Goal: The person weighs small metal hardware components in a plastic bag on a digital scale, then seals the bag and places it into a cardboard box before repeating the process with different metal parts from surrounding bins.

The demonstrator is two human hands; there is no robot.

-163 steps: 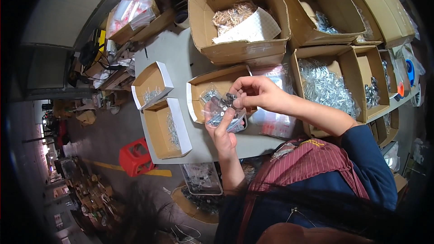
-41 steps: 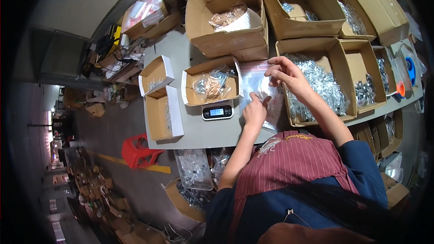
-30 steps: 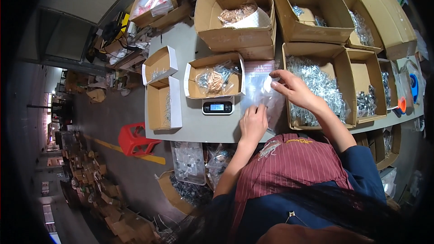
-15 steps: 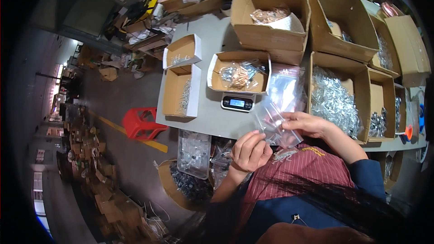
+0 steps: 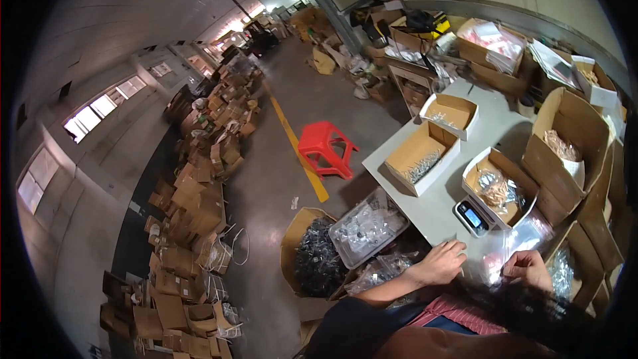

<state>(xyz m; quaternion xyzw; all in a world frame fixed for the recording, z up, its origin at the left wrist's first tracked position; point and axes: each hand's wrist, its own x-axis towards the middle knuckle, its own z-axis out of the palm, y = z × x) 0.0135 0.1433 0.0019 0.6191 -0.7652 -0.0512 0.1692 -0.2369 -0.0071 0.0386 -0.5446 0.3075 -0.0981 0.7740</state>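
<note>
A clear plastic bag (image 5: 490,260) is stretched between my hands at the table's near edge. My right hand (image 5: 530,270) pinches its right side with thumb and fingertips. On the other side, my left hand (image 5: 441,263) is closed with bent fingers at the bag's left edge; its thumb is mostly hidden. Beyond them stands a small digital scale (image 5: 471,217) with a lit display. Directly behind the scale is a shallow cardboard box (image 5: 530,209) with small bags of tan and metallic pieces. More flat clear bags (image 5: 533,231) lie beside that box.
Two white-sided trays (image 5: 420,189) of metal pieces sit on the table (image 5: 389,161). Taller cartons (image 5: 565,110) line the right. Below the left edge are a clear plastic bin (image 5: 369,229) and a carton of dark parts (image 5: 321,259). A red stool (image 5: 327,146) stands on the floor.
The view has swung left, so the table and my hands now appear farther right and more floor shows. Both hands remain at the clear bag.
</note>
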